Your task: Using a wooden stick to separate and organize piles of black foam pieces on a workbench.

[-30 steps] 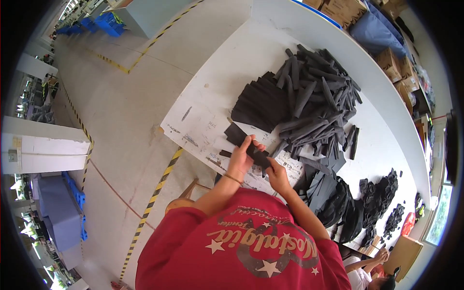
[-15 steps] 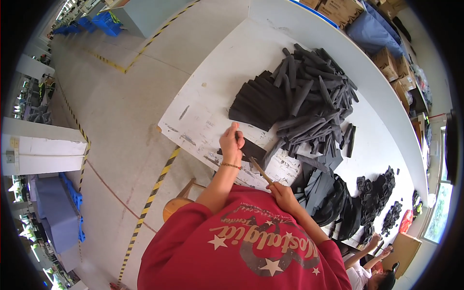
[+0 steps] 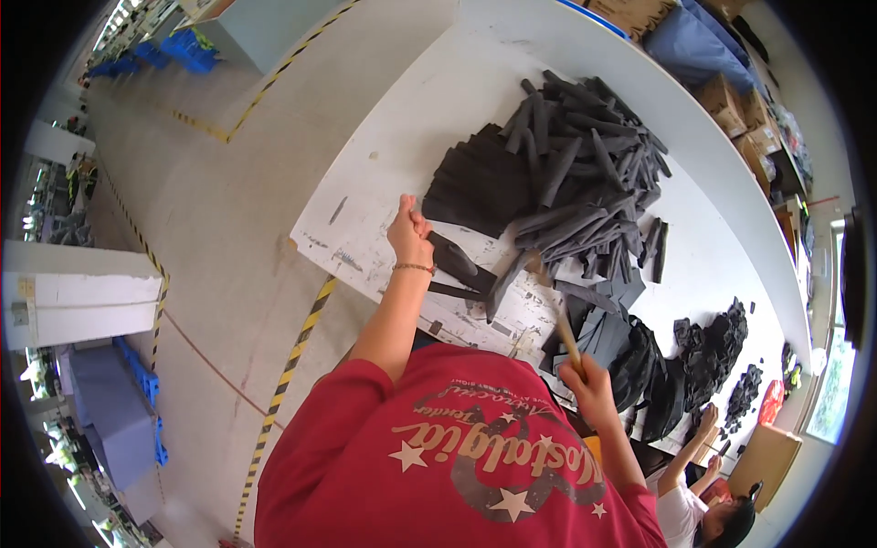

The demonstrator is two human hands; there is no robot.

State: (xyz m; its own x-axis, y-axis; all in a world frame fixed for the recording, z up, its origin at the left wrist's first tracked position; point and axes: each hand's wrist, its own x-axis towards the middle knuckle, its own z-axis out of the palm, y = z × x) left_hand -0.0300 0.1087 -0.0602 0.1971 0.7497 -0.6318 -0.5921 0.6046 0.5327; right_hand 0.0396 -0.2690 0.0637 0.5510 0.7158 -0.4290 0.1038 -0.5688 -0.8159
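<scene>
My left hand (image 3: pixel 409 236) is closed at the near left part of the white table (image 3: pixel 365 196), gripping the end of a dark fabric strip (image 3: pixel 454 256). The strip's free end is curled up, and another black strip (image 3: pixel 457 291) lies just below it. My right hand (image 3: pixel 591 388) is wrapped round the wooden handle of a long brush (image 3: pixel 570 340). Motion blurs the brush's far end, beside the pile of dark rolled strips (image 3: pixel 585 173). A fanned stack of black fabric pieces (image 3: pixel 475 183) lies past my left hand.
Flat grey pieces and black bundles (image 3: pixel 635 365) lie on the table to the right, with heaps of small black parts (image 3: pixel 717 342) farther along. A co-worker (image 3: pixel 681 502) sits at lower right. Striped floor tape (image 3: pixel 301 338) runs left of the table. Cardboard boxes (image 3: pixel 722 105) stand beyond the back panel.
The brush has left the strip and swung right, with my right hand moving right and slightly down. My left hand has shifted up and left, and the strip now curls up.
</scene>
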